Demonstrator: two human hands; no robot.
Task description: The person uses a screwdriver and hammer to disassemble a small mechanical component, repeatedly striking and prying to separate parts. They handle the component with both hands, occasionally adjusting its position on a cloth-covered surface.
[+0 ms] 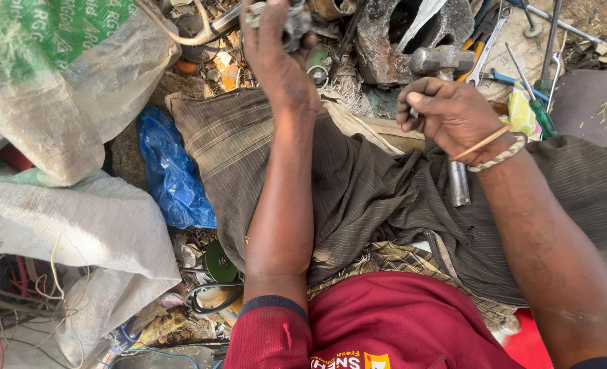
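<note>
Hammer [443,61]: gripped by our right hand [450,116], head raised above the lap.
Metal part [291,20]: pinched in our left hand [276,51], over the scrap pile [379,41].
Tip: we'd steady it, strike squarely.

- Outdoor dirt ground [594,17], bare patch top right, daylight, soft shadows.
- Green-and-white woven sack [64,75] top left, bulging, semi-transparent.
- Second pale sack [71,225] lower left, lying flat.
- Blue plastic bag [170,174] crumpled between the sacks and the striped cloth.
- Tangle of wires [9,294] at the bottom left edge, red and white strands.
- Green disc [219,261] and a black rubber ring [211,297] lying in the scrap just below the blue bag.
- Heavy rusty metal block [385,48] at top centre.
- Spanners [484,44] and a green-handled screwdriver [539,113] scattered top right.
</note>
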